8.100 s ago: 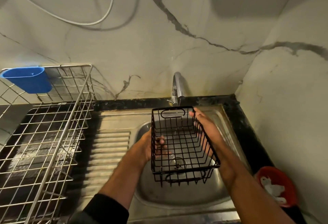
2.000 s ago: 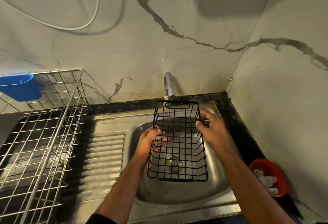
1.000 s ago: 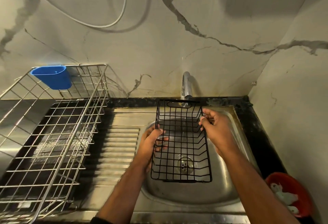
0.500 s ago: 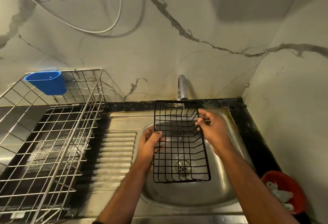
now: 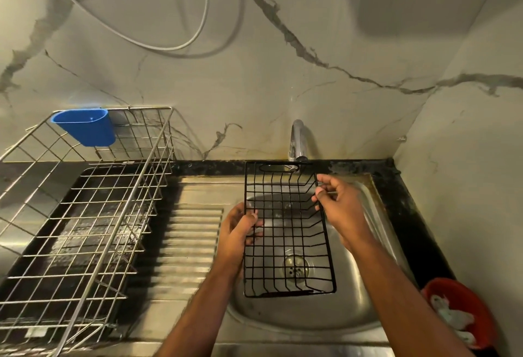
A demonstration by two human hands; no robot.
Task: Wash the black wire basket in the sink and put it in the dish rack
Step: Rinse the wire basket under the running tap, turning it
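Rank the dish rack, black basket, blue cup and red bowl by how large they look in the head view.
1. Dish rack
2. Black basket
3. Red bowl and blue cup: they look similar, and the bowl is cut off at the edge and nearer, so unranked.

The dish rack (image 5: pixel 85 215) is running off the left and bottom edges. The red bowl (image 5: pixel 467 311) is getting cropped at the lower right, its pale contents too blurred to identify. The black wire basket (image 5: pixel 285 232) is covering part of the left hand (image 5: pixel 237 232) fingers.

Wire basket (image 5: pixel 285 232) over sink (image 5: pixel 376 232), tap (image 5: pixel 297 141) behind, dish rack (image 5: pixel 85 215) left, bowl (image 5: pixel 464 308) right.
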